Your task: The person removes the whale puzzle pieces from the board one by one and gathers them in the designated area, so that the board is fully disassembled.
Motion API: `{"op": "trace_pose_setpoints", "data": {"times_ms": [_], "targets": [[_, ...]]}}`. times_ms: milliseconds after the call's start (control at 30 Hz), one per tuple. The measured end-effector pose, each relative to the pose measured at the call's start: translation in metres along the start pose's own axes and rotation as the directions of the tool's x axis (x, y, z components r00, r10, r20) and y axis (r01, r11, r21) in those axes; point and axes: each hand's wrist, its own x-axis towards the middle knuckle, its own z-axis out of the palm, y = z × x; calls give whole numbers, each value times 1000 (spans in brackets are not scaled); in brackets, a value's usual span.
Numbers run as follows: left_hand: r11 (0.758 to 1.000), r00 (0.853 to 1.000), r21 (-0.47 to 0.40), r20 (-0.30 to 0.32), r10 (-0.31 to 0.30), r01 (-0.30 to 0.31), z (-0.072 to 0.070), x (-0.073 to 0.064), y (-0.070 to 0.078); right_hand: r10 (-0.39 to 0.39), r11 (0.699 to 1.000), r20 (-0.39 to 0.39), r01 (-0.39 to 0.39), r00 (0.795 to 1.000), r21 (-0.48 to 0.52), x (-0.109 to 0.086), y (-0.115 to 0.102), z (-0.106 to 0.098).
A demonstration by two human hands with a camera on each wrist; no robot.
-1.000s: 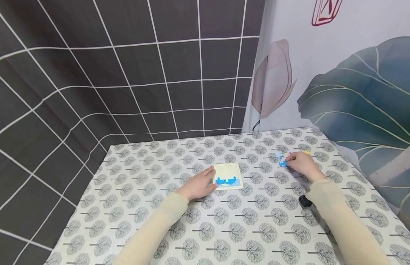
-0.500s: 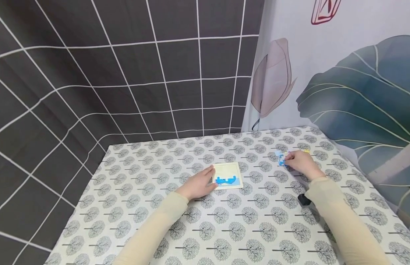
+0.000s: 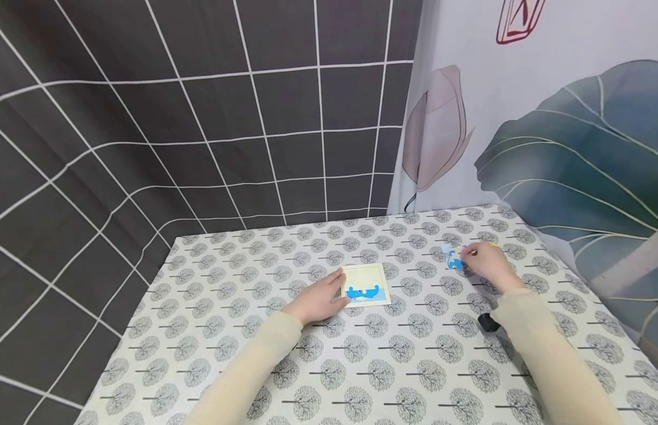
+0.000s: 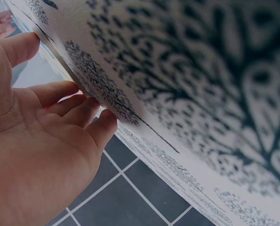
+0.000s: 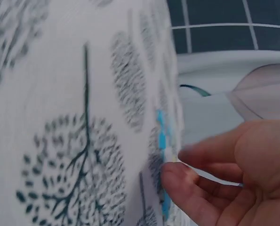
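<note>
On the tablecloth lies a cream-framed puzzle board [image 3: 364, 273], partly filled with blue pieces along its near side. My left hand [image 3: 319, 296] rests at the board's left edge, thumb at the near corner and fingers along the side; the left wrist view shows the fingertips [image 4: 109, 120] at that edge. Further right, my right hand [image 3: 488, 264] holds its thumb and index tips at a blue puzzle piece [image 3: 455, 260]. The right wrist view shows this puzzle piece [image 5: 162, 139] edge-on at the thumb tip [image 5: 168, 172], low over the cloth. The fingers partly hide it.
Yellow puzzle pieces [image 3: 494, 244] show behind the right hand, and a pale blue piece [image 3: 447, 248] lies beside it. A black object [image 3: 488, 322] is at the right wrist. Dark gridded cloth [image 3: 286, 147] and a printed curtain [image 3: 456, 177] hang behind the table.
The blue puzzle piece has shifted slightly under the right fingertips and shows a little more of its surface. The right hand stays over the same spot. The left hand and the board keep their places.
</note>
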Motion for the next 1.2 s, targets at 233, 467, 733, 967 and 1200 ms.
{"op": "trace_pose_setpoints", "data": {"times_ms": [233,467,733,967,1200], "targets": [[1000,1000,4,-2,-12,12,2,-1,2,-92,994,-7,92,996,65,-2,-15,-1],[1000,1000,-18,-12,-14,14,0,-2,5,-192,979,46,187,980,83,-3,-44,11],[999,997,-5,-56,44,-44,-1,1,3,-260,961,77,249,963,123,-2,-66,35],[986,983,-4,-78,164,-165,-3,0,3,-319,943,123,301,940,141,-6,-79,59],[983,981,24,-60,183,-182,-4,0,2,-363,928,122,346,924,140,-10,-88,74]]}}
